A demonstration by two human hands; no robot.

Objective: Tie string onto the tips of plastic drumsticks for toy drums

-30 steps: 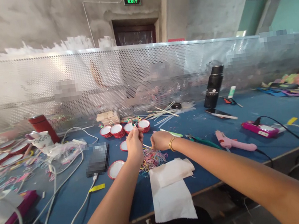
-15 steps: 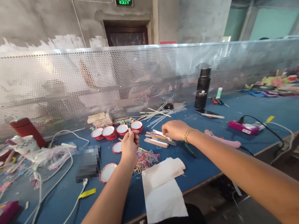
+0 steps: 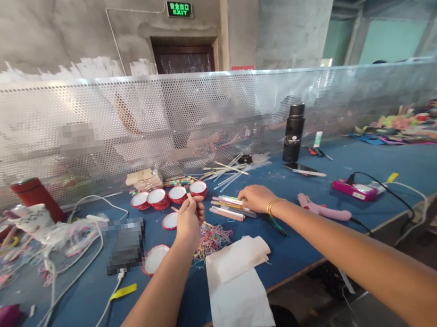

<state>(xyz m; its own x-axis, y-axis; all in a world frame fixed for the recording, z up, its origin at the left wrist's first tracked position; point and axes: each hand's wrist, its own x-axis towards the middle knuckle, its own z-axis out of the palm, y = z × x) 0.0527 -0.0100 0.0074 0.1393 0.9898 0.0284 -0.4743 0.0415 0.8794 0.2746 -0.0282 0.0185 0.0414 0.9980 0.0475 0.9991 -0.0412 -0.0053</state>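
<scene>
Left hand (image 3: 188, 222) pinching a small white stick (image 3: 189, 196) upright, right hand (image 3: 256, 198) resting fingers on pastel sticks (image 3: 228, 208), blue table (image 3: 330, 218).

Single head cam, looking forward and down.
Close over the blue bench (image 3: 330, 213); both forearms enter from the lower frame, perforated screen (image 3: 212, 116) across mid-frame, wall above.

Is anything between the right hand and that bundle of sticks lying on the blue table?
Nothing visible. The right hand already rests at the bundle of sticks, fingers on its right end. The left hand pinches a small stick off to the left, above the rubber bands.
</scene>
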